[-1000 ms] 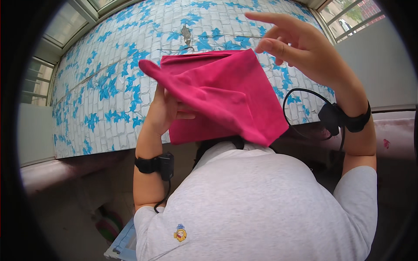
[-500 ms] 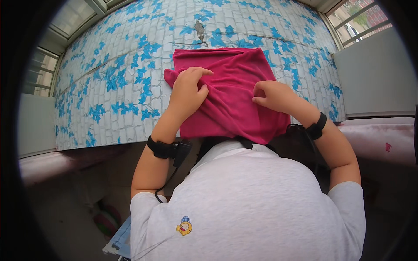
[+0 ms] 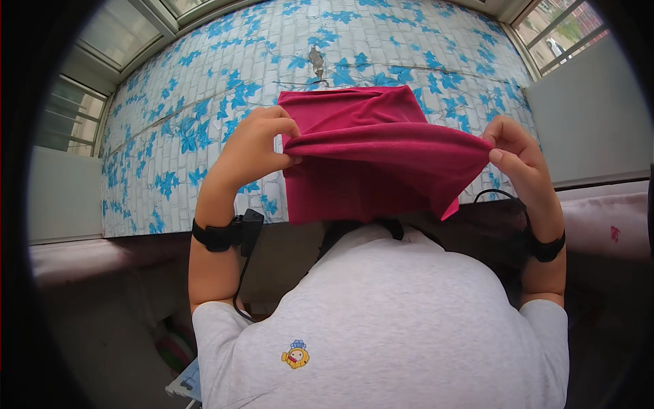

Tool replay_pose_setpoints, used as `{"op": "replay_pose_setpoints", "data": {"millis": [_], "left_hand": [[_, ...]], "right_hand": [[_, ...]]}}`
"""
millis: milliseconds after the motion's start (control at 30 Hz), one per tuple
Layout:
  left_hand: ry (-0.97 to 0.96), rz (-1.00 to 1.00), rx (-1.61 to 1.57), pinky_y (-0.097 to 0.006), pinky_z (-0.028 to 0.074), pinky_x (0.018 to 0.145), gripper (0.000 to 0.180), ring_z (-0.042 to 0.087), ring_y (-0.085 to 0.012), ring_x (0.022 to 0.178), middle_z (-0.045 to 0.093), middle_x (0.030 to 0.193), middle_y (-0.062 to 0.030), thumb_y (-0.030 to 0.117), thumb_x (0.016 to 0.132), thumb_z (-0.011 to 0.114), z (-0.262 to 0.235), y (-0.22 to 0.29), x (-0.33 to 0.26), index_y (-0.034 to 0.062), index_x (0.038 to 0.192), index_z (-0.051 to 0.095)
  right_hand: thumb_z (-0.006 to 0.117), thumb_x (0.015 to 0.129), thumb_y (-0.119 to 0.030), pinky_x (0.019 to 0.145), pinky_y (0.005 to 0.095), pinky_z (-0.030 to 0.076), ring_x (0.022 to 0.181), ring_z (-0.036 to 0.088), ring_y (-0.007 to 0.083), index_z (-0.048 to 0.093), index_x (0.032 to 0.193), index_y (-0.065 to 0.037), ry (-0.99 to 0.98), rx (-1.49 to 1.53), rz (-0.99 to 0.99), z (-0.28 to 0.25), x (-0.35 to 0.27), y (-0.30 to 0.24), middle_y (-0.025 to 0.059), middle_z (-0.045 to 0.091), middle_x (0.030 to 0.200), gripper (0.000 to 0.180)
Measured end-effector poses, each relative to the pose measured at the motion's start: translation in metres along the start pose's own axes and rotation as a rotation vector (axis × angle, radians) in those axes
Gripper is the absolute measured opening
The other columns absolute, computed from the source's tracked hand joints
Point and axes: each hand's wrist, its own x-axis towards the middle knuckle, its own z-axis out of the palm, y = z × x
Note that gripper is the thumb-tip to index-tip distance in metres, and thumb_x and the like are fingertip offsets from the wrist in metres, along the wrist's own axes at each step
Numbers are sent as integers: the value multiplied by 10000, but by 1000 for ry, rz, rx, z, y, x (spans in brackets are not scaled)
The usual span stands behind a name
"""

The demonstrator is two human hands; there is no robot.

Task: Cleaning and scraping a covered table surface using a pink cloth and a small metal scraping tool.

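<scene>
A dark pink cloth [image 3: 381, 140] with a soft, velvety look lies partly on the table and is partly lifted. My left hand [image 3: 259, 142] pinches it at the left end of a raised fold. At the opposite end of that fold, my right hand [image 3: 519, 153] grips the cloth between thumb and fingers. The fold is stretched between both hands, with a shaded hollow under it on the near side. Behind it, the far part of the cloth rests flat with a few creases. The near edge hangs at the table's front edge, close to my body.
The table [image 3: 184, 133] has a covering of pale brick pattern with blue leaves. A torn dark patch [image 3: 316, 61] shows beyond the cloth. Barred windows [image 3: 75, 116] stand at left and right. Black bands with a cable [image 3: 240, 273] sit on my forearms. Pinkish fabric [image 3: 606, 221] lies at right.
Both hands have moved apart, left hand leftward and right hand rightward. They now hold the cloth, and a fold has been raised and pulled taut between them.
</scene>
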Motion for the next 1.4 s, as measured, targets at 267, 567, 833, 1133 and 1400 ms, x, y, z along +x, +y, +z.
{"op": "replay_pose_setpoints", "data": {"millis": [267, 567, 833, 1133, 1400], "left_hand": [[-72, -236, -46, -375, 514, 690, 246, 663, -274, 752, 683, 821, -132, 66, 724, 760, -44, 16, 93, 12, 949, 676], [586, 634, -29, -478, 525, 762, 120, 658, -430, 878, 677, 880, -232, 42, 783, 650, -9, 135, 339, 14, 896, 676], [95, 664, 30, -431, 543, 830, 185, 681, -328, 968, 709, 949, -115, 27, 793, 674, 76, 156, 382, 103, 952, 730], [-161, 358, -154, -435, 570, 817, 191, 736, -325, 917, 754, 942, -207, 90, 748, 722, 5, 44, 310, 29, 926, 756], [-105, -42, 195, -403, 524, 924, 250, 631, -340, 1119, 672, 1153, -140, -6, 769, 606, -21, -67, 114, 90, 965, 728]], "right_hand": [[578, 952, -114, 843, 263, 498, 886, 601, 77, 568, 1028, -53, 271, 77, 42, -29, -49, 21, 14, 597, 933, 98], [531, 1032, -157, 865, 350, 594, 955, 713, 188, 566, 1167, -7, 1046, -92, -335, -129, -115, 5, 117, 695, 1058, 204], [554, 1027, -111, 843, 319, 598, 932, 707, 160, 574, 1128, 10, 953, -248, -126, -105, -114, 30, 91, 672, 1026, 159], [600, 981, -62, 770, 306, 550, 916, 683, 162, 593, 1116, -34, 249, -357, -149, 31, -17, -28, 120, 695, 1198, 139], [673, 955, -233, 815, 391, 551, 938, 709, 284, 715, 1051, -69, -250, -736, 44, 29, 46, 13, 110, 742, 986, 195]]}}
